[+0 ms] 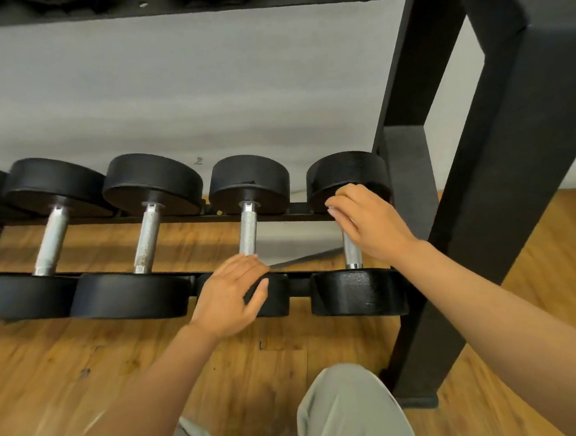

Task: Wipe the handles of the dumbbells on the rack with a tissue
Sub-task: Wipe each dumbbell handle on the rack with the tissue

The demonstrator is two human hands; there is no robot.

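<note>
Floor point(69, 359): warm wood planks, scuffed in places; it runs under the rack and on past it at right
Wall point(171, 100): pale grey and plain behind the lower tier; one small dark mark just above the weights
Rack point(499, 171): black metal; thick slanted uprights at right; two thin rails carry the lower row; an upper shelf crosses the top edge
Dumbbells: a row on the lower rails, round black heads front and back, steel handles bridging the gap between the rails
Left pair: handles point(147, 238) dull and speckled with rust-like spots; heads larger than the two to their right
Third dumbbell: knurled handle point(248, 232) bright and clean; its near head point(274, 296) partly under the left hand
End dumbbell: last at right, beside the upright; near head point(358, 292) glossy and pitted; only the lower handle point(353, 256) shows
Left hand point(230, 295): fingers straight and loose, gripping nothing; palm resting on the third near head; fingertips by the handle's base
Right hand point(368, 223): fingers curled round the upper part of the end handle, grasping it
Tissue: cannot tell whether one sits inside the right fist
Person: grey trouser knees point(352, 412) low in view; bare forearms
</note>
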